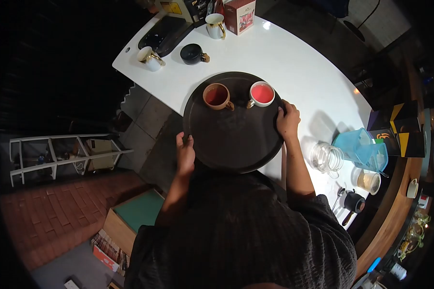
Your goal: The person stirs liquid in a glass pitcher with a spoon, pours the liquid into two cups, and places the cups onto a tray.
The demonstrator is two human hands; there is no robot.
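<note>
A round dark tray [226, 139] is held level in front of my body, partly over the white table. My left hand [185, 155] grips its left rim, and my right hand [288, 120] has hold of the right rim. Toward the tray's far edge stand a brown cup [217, 96] with dark red liquid and a white cup [262, 94] with bright pinkish-red liquid. Both cups are upright, apart from each other, with handles turned toward the tray's middle. The fingers under the tray are hidden.
On the white table [313, 72] stand a black cup [192, 54], two white-and-gold mugs [151, 59] [215, 26] and a red box [240, 16]. At right are a glass pitcher [326, 158], a blue pitcher [354, 146], a small jar [368, 182] and dark boxes [404, 127]. A white rack [58, 156] stands left.
</note>
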